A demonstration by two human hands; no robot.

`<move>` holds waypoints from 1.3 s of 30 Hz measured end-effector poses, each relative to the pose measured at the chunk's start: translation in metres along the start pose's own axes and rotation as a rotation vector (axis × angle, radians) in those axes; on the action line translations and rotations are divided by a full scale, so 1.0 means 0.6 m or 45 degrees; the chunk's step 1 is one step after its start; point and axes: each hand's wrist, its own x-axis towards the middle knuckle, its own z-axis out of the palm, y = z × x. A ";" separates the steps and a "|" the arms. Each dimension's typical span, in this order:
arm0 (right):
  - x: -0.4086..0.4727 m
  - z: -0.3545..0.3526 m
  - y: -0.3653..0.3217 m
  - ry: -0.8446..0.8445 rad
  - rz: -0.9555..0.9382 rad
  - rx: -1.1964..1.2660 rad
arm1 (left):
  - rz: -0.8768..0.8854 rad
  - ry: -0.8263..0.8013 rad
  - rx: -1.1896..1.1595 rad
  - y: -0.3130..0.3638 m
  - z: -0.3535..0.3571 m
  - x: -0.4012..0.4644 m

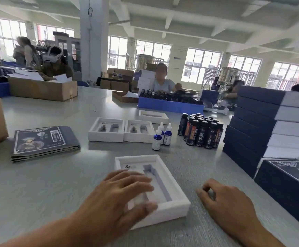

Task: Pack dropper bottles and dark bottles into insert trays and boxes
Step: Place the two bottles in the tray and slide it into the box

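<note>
While lying near centre on the table (38, 184):
Foam tray (170, 198): sitting empty.
Left hand (120, 195): resting spread across tray.
Right hand (229, 202): resting loosely curled, holding nothing, right of tray.
Dropper bottles (161, 136): standing far centre.
Dark bottles (201, 131): standing just right of them.

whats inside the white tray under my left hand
The near insert tray shows one long empty slot on its right side, no bottle in it. The left hand lies spread over the tray's left part, so whatever is there is hidden.

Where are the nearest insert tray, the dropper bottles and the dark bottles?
nearest insert tray (172, 205): head view, right rim.
dropper bottles (157, 141): head view, front bottle's blue body.
dark bottles (200, 138): head view, front bottle's label.
</note>
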 end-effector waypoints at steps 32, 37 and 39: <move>0.305 0.103 -0.150 -0.040 0.255 0.680 | -0.527 -0.273 -0.019 -0.090 0.016 0.018; 0.217 0.017 -0.141 0.026 0.158 1.000 | -0.571 -0.262 -0.107 -0.089 0.014 0.017; 0.162 -0.029 -0.144 0.106 0.019 0.953 | -0.554 -0.232 -0.099 -0.085 0.010 0.019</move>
